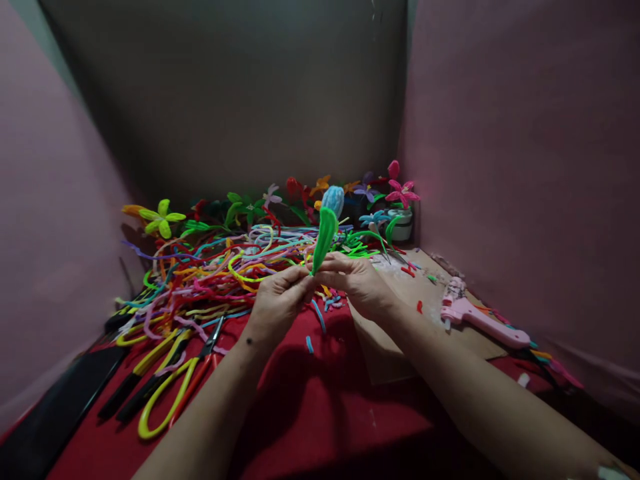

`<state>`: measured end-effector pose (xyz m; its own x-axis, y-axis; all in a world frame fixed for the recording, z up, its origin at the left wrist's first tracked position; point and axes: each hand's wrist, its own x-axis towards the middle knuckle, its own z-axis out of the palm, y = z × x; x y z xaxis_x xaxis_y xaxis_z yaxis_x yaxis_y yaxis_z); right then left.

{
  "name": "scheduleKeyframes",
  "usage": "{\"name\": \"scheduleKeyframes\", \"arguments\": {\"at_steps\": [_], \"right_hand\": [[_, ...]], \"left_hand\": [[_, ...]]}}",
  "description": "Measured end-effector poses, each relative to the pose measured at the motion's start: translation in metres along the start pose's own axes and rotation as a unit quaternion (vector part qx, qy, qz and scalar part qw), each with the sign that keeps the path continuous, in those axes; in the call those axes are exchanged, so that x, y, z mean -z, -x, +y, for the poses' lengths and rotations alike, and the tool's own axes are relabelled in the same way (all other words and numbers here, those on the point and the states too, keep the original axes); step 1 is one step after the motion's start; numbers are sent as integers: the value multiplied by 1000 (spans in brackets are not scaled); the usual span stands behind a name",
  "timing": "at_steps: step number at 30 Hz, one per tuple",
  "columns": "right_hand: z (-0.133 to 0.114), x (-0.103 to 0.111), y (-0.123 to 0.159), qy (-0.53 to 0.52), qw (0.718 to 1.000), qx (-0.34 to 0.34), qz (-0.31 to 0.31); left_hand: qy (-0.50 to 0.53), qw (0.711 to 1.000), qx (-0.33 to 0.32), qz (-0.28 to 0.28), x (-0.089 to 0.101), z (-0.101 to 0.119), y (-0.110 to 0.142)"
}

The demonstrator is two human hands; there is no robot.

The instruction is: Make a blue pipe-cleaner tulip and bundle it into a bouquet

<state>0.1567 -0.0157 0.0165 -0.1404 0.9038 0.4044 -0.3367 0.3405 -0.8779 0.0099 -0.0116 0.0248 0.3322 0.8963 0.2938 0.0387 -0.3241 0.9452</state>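
Note:
In the middle of the head view, a pipe-cleaner flower with a light blue bud (333, 200) and a long green leaf (325, 237) stands upright above my fingers. My left hand (284, 293) pinches the base of the leaf from the left. From the right, my right hand (361, 283) has its fingers closed at the same spot, on the flower's lower part. The stem below is mostly hidden by my hands. A tangled heap of colourful pipe cleaners (200, 277) lies behind and to the left of them.
Yellow-handled scissors (170, 400) and pliers (145, 367) lie front left, near a black flat object (75, 407). At right, a pink glue gun (487, 323) rests on a cardboard sheet (385, 350). Finished flowers (163, 218) line the back. Pink cloth walls (525, 167) flank the red tablecloth (300, 413).

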Motion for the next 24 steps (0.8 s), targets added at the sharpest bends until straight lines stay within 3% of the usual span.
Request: {"name": "scheduleKeyframes", "arguments": {"at_steps": [4,8,11,14,16,20,22,24], "right_hand": [[-7,11,-1,36,996,12,-83],[-10,16,-1,49,990,26,-128],[-10,14,0,32,988,22,-146],[-8,9,2,24,992,34,-121],[-6,6,3,17,996,41,-82],[2,0,3,-11,999,40,23],[7,-4,3,-17,996,38,80],[12,-8,3,-23,991,35,129]], "left_hand": [[88,994,20,-54,2,1,0],[154,982,41,-106,3,-4,1],[179,972,44,-142,4,-8,1],[192,967,55,-161,6,-10,0],[162,975,55,-139,6,-8,-1],[13,999,32,-36,0,-3,-1],[-74,997,-12,29,-5,-6,1],[-178,976,-95,83,-8,-12,3]]}}
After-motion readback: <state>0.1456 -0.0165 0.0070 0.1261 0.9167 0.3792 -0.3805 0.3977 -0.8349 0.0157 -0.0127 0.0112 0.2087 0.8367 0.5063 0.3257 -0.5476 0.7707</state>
